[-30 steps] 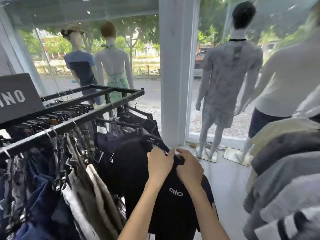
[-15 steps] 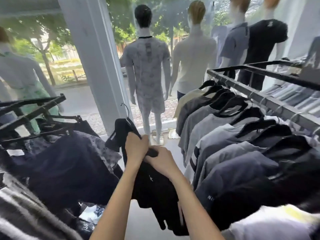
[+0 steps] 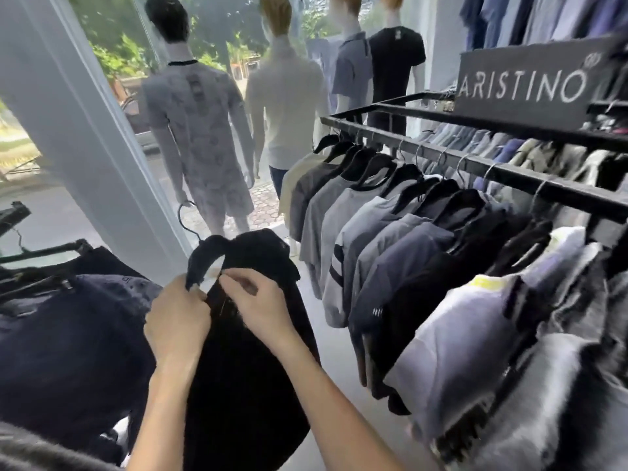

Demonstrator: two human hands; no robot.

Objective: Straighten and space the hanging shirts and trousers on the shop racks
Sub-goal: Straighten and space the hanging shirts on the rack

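Beside the right rack (image 3: 503,174), clamping left grip (image 3: 178,317) and right grip (image 3: 258,300) on the black shirt (image 3: 244,368) collar, hanger (image 3: 186,226) free of any rail; seemingly leaving rehanging and spacing undone.

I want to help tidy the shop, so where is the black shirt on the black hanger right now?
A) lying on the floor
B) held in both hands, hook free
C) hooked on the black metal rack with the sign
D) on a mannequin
B: the left hand and right hand both grip the black shirt near its collar, and the black hanger's hook sticks up in the air, over no rail.
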